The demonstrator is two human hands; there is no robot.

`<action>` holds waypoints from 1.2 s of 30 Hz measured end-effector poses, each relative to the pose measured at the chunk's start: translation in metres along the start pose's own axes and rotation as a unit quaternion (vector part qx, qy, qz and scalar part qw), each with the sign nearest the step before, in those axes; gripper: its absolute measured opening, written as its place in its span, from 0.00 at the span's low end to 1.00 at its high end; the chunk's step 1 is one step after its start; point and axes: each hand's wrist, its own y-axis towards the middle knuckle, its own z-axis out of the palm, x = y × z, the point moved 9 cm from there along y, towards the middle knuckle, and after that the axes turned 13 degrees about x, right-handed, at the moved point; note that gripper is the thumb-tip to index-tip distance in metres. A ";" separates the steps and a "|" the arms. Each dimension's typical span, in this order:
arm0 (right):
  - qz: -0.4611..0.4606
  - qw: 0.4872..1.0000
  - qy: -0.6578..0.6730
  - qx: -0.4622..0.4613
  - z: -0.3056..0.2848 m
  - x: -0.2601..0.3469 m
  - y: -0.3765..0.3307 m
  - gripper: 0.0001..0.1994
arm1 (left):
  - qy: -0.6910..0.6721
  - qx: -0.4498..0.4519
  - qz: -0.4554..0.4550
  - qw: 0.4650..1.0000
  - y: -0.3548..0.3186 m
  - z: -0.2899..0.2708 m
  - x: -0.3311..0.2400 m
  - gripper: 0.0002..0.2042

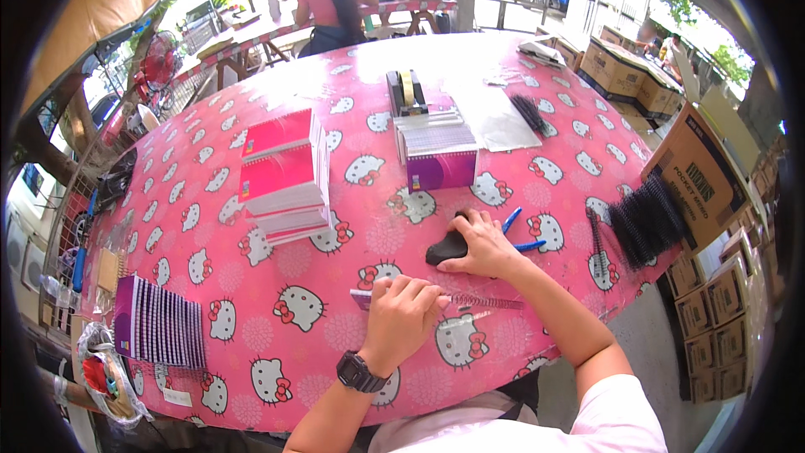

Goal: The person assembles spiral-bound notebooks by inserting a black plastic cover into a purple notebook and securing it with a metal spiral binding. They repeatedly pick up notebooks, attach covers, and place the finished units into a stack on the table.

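My left hand (402,319), with a black watch at the wrist, is closed on a small notebook (360,297) lying near the table's front edge. Only the notebook's left end shows past my fingers. A dark spiral binding coil (488,302) sticks out to the right of this hand, along the tabletop. Farther off, my right hand (482,245) has its fingers and thumb curled round a rounded black object (447,248) of a kind I cannot make out. Blue-handled pliers (528,245) lie beside that hand, handles pointing right; their jaws are hidden.
A pink patterned cloth covers the table (302,352). Stacks of pink notebooks (281,172) and purple notebooks (442,169) stand ahead, near a tape dispenser (406,94). Coiled purple notebooks (163,323) lie left. Black coils (646,222) and a cardboard box (700,176) are right. People work beyond.
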 end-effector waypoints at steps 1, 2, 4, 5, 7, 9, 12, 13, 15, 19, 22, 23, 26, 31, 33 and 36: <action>-0.026 0.999 0.024 -0.008 -0.002 0.001 -0.001 0.34 | 0.011 -0.019 -0.012 1.000 0.001 -0.009 0.002 0.10; -0.052 0.997 0.048 -0.016 -0.006 0.001 -0.003 0.33 | 0.021 -0.039 -0.025 0.999 0.002 -0.020 0.003 0.11; -0.125 0.980 0.152 -0.013 -0.022 0.007 -0.009 0.32 | 0.029 -0.025 -0.059 0.998 -0.002 -0.025 0.023 0.13; -0.188 0.936 0.289 0.064 -0.019 0.016 -0.015 0.33 | 0.026 -0.009 -0.062 0.998 -0.005 -0.023 0.030 0.13; -0.291 0.764 0.534 0.215 -0.011 0.039 -0.034 0.35 | 0.015 0.026 -0.069 0.997 -0.007 -0.017 0.040 0.11; -0.265 0.813 0.458 0.243 0.009 0.042 -0.033 0.36 | 0.004 0.011 -0.062 0.998 -0.008 -0.017 0.041 0.11; -0.189 0.929 0.295 0.120 -0.005 0.030 -0.018 0.30 | 0.007 0.008 -0.059 0.998 -0.009 -0.018 0.039 0.11; -0.255 0.863 0.404 0.165 -0.003 0.039 -0.022 0.27 | 0.008 0.007 -0.060 0.998 -0.010 -0.018 0.038 0.11; -0.366 0.674 0.594 0.243 -0.007 0.054 -0.031 0.23 | 0.009 0.005 -0.055 0.998 -0.006 -0.020 0.038 0.11; -0.173 0.927 0.304 0.140 -0.006 0.027 -0.008 0.21 | 0.010 0.002 -0.058 0.998 -0.007 -0.022 0.037 0.13; -0.294 0.792 0.480 0.236 -0.005 0.053 -0.017 0.20 | 0.012 -0.006 -0.059 0.998 -0.008 -0.021 0.041 0.14; -0.327 0.773 0.476 0.264 -0.005 0.067 -0.022 0.20 | 0.016 -0.010 -0.067 0.998 -0.011 -0.022 0.042 0.14; -0.230 0.912 0.290 0.176 0.002 0.044 -0.006 0.22 | 0.019 -0.031 -0.087 0.996 -0.011 -0.042 0.050 0.14; -0.318 0.668 0.636 0.219 -0.011 0.072 -0.022 0.21 | -0.109 0.047 -0.195 0.974 -0.023 -0.047 0.089 0.13; -0.272 0.798 0.500 0.198 0.003 0.065 -0.013 0.26 | -0.184 0.030 -0.175 0.967 -0.026 -0.038 0.095 0.12; -0.160 0.852 0.460 0.194 0.016 0.040 -0.005 0.24 | -0.216 0.003 -0.133 0.967 -0.024 -0.035 0.097 0.11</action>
